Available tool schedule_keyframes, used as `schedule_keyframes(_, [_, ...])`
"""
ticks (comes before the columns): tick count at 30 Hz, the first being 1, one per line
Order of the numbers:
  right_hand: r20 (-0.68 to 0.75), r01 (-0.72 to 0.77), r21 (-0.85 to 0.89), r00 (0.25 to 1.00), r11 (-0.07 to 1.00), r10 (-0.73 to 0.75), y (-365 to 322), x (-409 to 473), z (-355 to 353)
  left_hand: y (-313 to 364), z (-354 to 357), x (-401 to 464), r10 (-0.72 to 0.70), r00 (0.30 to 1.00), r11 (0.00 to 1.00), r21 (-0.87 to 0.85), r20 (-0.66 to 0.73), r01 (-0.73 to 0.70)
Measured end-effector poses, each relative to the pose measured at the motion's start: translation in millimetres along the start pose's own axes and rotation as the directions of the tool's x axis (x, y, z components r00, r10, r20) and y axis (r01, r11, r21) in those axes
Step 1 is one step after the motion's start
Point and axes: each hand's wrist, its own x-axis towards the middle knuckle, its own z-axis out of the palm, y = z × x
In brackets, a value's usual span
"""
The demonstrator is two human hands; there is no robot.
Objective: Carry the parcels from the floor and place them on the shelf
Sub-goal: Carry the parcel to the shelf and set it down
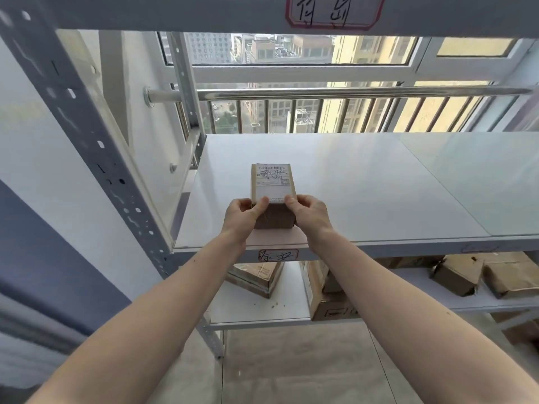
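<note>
1. Small brown cardboard parcel with a white printed shipping label on top (pixel 273 193), resting on the white flat shelf board of the grey metal rack (pixel 364 185), near the front edge and toward the left end.
2. Left hand (pixel 242 212) clasped on the near left corner of the parcel, thumb across the top edge, remaining fingers down the side; grip narrow and closed on the box.
3. Right hand (pixel 307 212) mirrored on the near right corner, thumb on the label edge; grip likewise closed on the box.
4. Held at both near corners probably to square the parcel and slide it back from the edge; label kept facing up, likely for reading from above.
5. Placed just behind the red-bordered handwritten tag on the shelf's front lip (pixel 278 255), handwriting on the label seemingly matching it, so likely sorted by destination.
6. Apparently at the setting-down step, release not yet made; rest of this board bare, so plenty of room.
7. Lower white shelf board (pixel 256 312) holding several brown cardboard boxes (pixel 329 298), some stacked or leaning, and crumpled brown paper-wrapped packages (pixel 455 275) at the right.
8. Another red-bordered tag on the upper beam (pixel 335 10), marking a different level.
</note>
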Motion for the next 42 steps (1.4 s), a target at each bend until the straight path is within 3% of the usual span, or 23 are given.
schedule_keyframes(7, [0.003, 0.040, -0.050, 0.999, 0.998, -0.040, 4, 4, 1, -6, -1, 7, 0.019, 1.000, 1.000, -0.011, -0.022, -0.020])
schedule_keyframes(13, [0.058, 0.217, -0.297, 0.976, 0.930, -0.209, 5, -1, -13, -8, -8, 1, 0.109, 0.994, 0.982, 0.154, 0.005, -0.108])
schedule_keyframes(17, [0.115, 0.342, -0.432, 0.938, 0.834, -0.326, 13, 2, -24, -10, -23, 1, 0.246, 0.968, 0.900, 0.358, 0.056, -0.250])
schedule_keyframes(22, [0.157, 0.398, -0.451, 0.916, 0.799, -0.368, 17, 6, -27, -10, -30, 4, 0.369, 0.926, 0.754, 0.556, 0.084, -0.351])
schedule_keyframes(29, [0.158, 0.424, -0.439, 0.904, 0.792, -0.397, 13, 14, -23, -8, -24, 9, 0.425, 0.900, 0.747, 0.524, 0.096, -0.409])
schedule_keyframes(42, [0.146, 0.377, -0.444, 0.925, 0.813, -0.350, -1, 54, -13, 6, -14, 48, 0.407, 0.910, 0.761, 0.524, 0.074, -0.383])
